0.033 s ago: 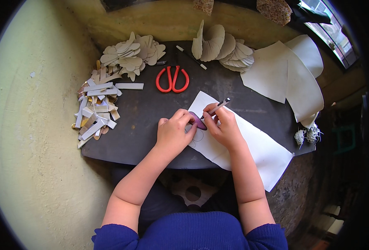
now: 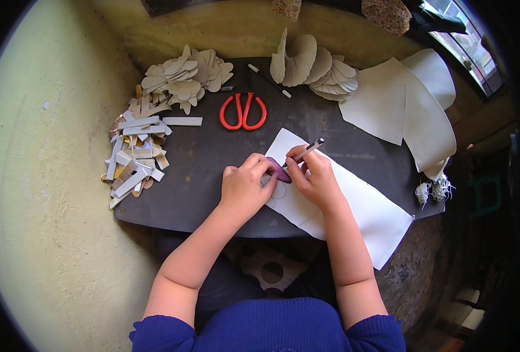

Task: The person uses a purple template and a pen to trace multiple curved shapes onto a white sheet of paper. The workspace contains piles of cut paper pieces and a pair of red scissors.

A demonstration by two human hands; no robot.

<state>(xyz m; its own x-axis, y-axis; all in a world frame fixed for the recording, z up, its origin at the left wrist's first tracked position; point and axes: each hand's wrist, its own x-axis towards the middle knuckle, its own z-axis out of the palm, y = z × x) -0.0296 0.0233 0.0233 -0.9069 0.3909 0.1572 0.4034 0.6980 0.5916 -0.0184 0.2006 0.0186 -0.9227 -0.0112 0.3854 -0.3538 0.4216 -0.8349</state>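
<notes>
A white sheet lies slantwise on the dark table, with curved pen outlines drawn near its left edge. On top of it rests a small purple template with a rounded end. My left hand grips the template by its left side, fingers bent and pinching it down against the sheet. Between the fingers of my right hand is a pen, its upper end leaning up to the right. The pen's tip meets the template's right edge, partly hidden by my fingers.
Red-handled scissors and a white-ended marker lie beyond my hands. Cut pale rounded pieces and scrap strips pile at left. Stacked cut pieces, large pale sheets and thread tufts are at right.
</notes>
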